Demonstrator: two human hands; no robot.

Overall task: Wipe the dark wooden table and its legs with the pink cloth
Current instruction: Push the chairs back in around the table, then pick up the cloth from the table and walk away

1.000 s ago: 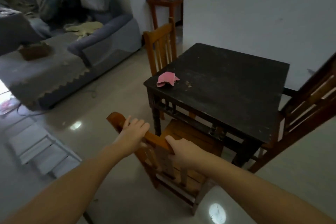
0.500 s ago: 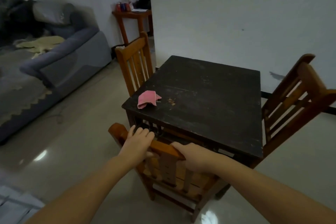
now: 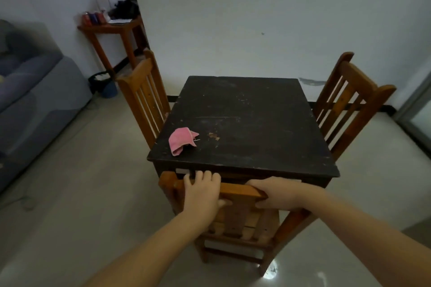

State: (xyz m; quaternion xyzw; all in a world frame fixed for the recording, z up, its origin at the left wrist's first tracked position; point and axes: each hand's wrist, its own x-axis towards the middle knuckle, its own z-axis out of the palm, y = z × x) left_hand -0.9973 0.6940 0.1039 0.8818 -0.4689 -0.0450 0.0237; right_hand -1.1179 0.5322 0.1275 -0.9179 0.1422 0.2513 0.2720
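Observation:
The dark wooden table stands against the white wall, its top scuffed with a small crumb patch near the front. A crumpled pink cloth lies on its front left corner, untouched. Both hands grip the top rail of a wooden chair pushed in at the table's near side. My left hand wraps the rail near its left end, fingers over the top. My right hand holds the rail toward its right end. The table legs are mostly hidden by the chair.
Two more wooden chairs flank the table, one at the left and one at the right. A grey sofa lines the left wall. A bin and a cluttered side table stand behind. Pale glossy floor surrounds.
The chair I hold has slid in under the table's near edge, and my view has swung round to face the table squarely. The cloth has not moved.

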